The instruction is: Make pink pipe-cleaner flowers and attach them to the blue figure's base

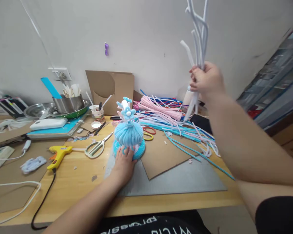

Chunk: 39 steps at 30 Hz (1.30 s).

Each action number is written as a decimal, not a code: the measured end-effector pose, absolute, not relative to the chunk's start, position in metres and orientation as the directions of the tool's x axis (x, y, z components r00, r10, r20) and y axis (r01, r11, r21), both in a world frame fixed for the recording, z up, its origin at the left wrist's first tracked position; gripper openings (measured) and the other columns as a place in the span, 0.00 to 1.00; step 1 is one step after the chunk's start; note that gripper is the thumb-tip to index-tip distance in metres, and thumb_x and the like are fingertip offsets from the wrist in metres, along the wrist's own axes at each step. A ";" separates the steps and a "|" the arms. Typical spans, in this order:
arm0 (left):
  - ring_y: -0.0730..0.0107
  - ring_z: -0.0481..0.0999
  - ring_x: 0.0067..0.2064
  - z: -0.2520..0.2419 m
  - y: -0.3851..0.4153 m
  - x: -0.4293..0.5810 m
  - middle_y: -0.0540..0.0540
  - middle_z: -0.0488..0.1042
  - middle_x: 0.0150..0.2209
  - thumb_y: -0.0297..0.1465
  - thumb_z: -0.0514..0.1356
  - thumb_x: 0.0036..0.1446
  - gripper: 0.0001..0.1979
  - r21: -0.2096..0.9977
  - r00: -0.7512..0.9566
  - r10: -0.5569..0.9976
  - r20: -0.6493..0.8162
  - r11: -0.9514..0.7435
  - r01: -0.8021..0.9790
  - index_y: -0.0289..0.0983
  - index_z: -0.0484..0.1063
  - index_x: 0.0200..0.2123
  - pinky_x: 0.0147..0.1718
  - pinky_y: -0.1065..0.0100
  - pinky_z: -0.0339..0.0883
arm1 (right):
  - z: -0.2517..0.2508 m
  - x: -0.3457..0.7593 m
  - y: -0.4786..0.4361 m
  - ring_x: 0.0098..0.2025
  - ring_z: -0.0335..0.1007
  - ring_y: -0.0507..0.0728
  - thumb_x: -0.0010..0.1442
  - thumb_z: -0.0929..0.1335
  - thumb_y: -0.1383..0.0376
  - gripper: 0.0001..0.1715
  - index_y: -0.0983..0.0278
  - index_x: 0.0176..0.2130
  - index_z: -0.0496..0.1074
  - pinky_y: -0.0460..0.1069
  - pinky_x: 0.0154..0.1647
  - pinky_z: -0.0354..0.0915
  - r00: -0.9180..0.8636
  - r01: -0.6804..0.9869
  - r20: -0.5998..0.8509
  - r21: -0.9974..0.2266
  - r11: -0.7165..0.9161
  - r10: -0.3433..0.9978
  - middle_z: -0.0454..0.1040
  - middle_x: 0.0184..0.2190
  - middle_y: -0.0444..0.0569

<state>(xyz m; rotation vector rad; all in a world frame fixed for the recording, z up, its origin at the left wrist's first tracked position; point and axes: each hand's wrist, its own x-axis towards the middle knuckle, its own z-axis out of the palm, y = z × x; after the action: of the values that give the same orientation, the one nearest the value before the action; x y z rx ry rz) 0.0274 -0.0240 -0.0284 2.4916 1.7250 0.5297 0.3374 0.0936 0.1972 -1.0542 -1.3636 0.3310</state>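
Observation:
My right hand (206,79) is raised on the right, in front of the wall, with its fingers closed around a loose bunch of white pipe cleaners (199,35). Their ends stick out above and below the fist, and some are bent. Near the middle of the table stands a light-blue pipe-cleaner figure (128,133), with a gathered, skirt-like part, flowers on top and a round base. My left hand (124,162) grips the front of that base, its fingertips partly hidden under the skirt-like part.
Pink, white and blue pipe cleaners (161,109) lie piled at the back right. Scissors (97,148) and a yellow glue gun (59,154) with a trailing cord lie on the left. A cardboard sheet (166,159) rests on a grey mat (185,182). A metal pot (69,103) stands at the back left.

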 end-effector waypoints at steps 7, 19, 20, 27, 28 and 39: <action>0.53 0.62 0.59 -0.007 -0.067 0.036 0.35 0.64 0.56 0.29 0.54 0.58 0.20 0.417 0.409 0.851 0.329 -0.520 0.746 0.34 0.63 0.54 0.57 0.49 0.58 | 0.109 0.341 -0.051 0.10 0.42 0.41 0.57 0.67 0.63 0.06 0.63 0.31 0.68 0.38 0.08 0.36 -0.160 0.023 -0.425 -0.904 -0.427 0.891 0.57 0.16 0.36; 0.67 0.76 0.35 0.017 -0.073 0.080 0.46 0.78 0.32 0.33 0.53 0.62 0.12 0.518 0.635 0.752 0.178 -0.620 0.589 0.38 0.77 0.36 0.35 0.68 0.68 | 0.018 0.309 -0.107 0.09 0.37 0.41 0.59 0.64 0.60 0.07 0.62 0.36 0.65 0.37 0.06 0.39 -0.612 -0.064 -0.569 -0.657 -0.752 0.549 0.59 0.17 0.34; 0.67 0.76 0.34 0.015 -0.075 0.077 0.46 0.79 0.32 0.33 0.53 0.62 0.13 0.502 0.621 0.765 0.172 -0.611 0.613 0.38 0.77 0.36 0.34 0.68 0.68 | 0.018 0.310 -0.104 0.09 0.39 0.41 0.59 0.64 0.59 0.08 0.62 0.36 0.64 0.37 0.06 0.40 -0.561 -0.036 -0.565 -0.714 -0.699 0.605 0.60 0.17 0.34; 0.66 0.77 0.31 0.019 -0.093 0.049 0.48 0.80 0.30 0.36 0.53 0.61 0.12 0.447 0.483 0.830 0.280 -0.558 0.699 0.41 0.77 0.39 0.30 0.67 0.68 | 0.023 0.328 -0.042 0.08 0.49 0.45 0.55 0.66 0.58 0.11 0.61 0.32 0.62 0.40 0.07 0.45 -0.029 0.341 -0.307 -0.898 -0.279 0.951 0.58 0.13 0.32; 0.67 0.77 0.31 0.021 -0.094 0.047 0.48 0.80 0.29 0.35 0.54 0.61 0.12 0.474 0.459 0.845 0.273 -0.534 0.700 0.41 0.76 0.37 0.30 0.68 0.67 | 0.026 0.331 -0.031 0.09 0.48 0.44 0.55 0.67 0.58 0.11 0.61 0.32 0.62 0.39 0.08 0.44 -0.013 0.338 -0.293 -0.901 -0.272 0.956 0.55 0.12 0.31; 0.65 0.76 0.35 0.011 -0.090 0.044 0.46 0.78 0.33 0.33 0.52 0.60 0.12 0.659 0.408 0.907 0.100 -0.368 0.656 0.38 0.70 0.44 0.34 0.65 0.68 | 0.012 0.327 0.034 0.18 0.57 0.46 0.55 0.67 0.65 0.10 0.63 0.39 0.64 0.41 0.16 0.56 0.130 0.133 -0.114 -0.982 -0.132 0.985 0.60 0.20 0.37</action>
<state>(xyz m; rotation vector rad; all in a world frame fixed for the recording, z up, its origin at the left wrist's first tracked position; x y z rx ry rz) 0.0443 -0.0895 0.0111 2.1380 1.3258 0.6222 0.3270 0.0344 0.0122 -1.4601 -1.1580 1.1369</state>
